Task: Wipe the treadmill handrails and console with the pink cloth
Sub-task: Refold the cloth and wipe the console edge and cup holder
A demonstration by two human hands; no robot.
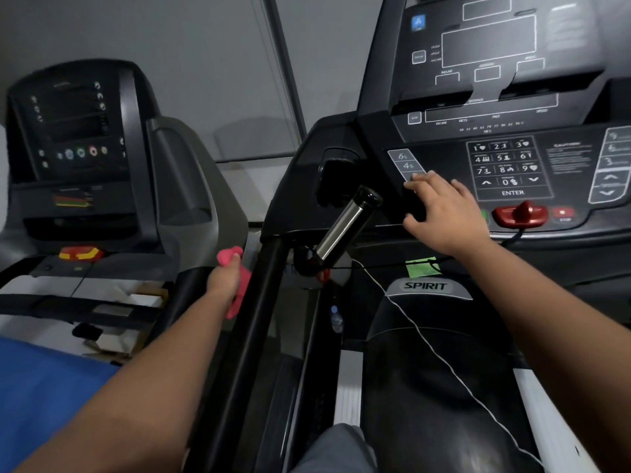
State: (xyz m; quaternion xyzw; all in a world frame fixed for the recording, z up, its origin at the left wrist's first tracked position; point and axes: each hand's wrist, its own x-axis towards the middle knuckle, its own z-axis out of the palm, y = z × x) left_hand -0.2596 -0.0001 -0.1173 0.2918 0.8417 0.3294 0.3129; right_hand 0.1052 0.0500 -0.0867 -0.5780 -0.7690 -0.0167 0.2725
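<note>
My left hand (223,278) grips the pink cloth (235,285), which bunches above and hangs below my fist, right beside the treadmill's black left handrail (254,322). The cloth touches or nearly touches the rail's left side. My right hand (444,213) rests with spread fingers on the lower left of the console (505,165), next to the number keypad and over the incline keys. A short chrome pulse grip (345,227) juts up between my two hands.
A second treadmill (88,158) stands close on the left. A red safety key (520,213) with its cord sits right of my right hand. A thin white cable (440,356) runs across the black motor cover. A water bottle (336,319) lies low beside the rail.
</note>
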